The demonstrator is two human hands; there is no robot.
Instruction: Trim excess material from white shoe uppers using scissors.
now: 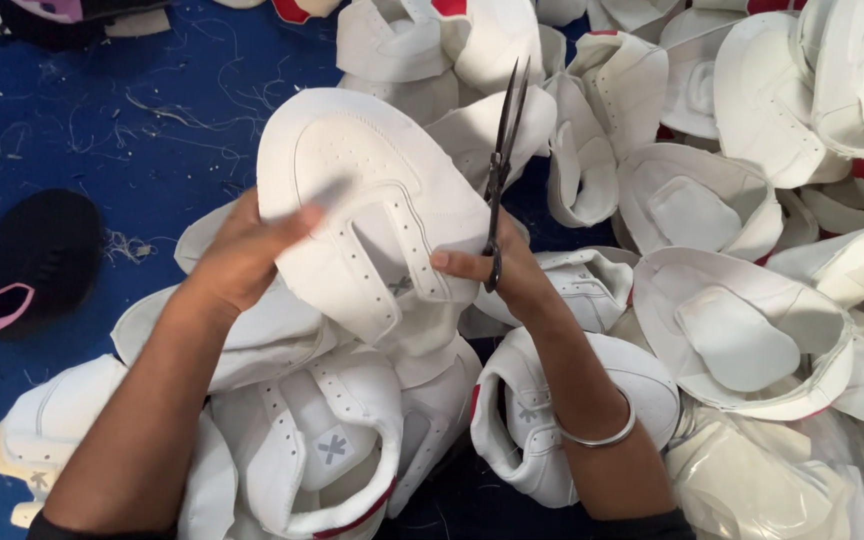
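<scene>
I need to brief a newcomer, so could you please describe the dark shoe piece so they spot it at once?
On the blue work surface, look left of the heap of white shoe uppers. The black shoe upper lies alone at the left edge; only it is dark, with pink trim.

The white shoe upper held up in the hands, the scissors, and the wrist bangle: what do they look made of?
Shoe upper: probably smooth matte synthetic leather; punched holes, stitched seams.
Scissors: dark metal, slim pointed blades, dull finish.
Bangle: polished silvery metal, by its shine.
</scene>
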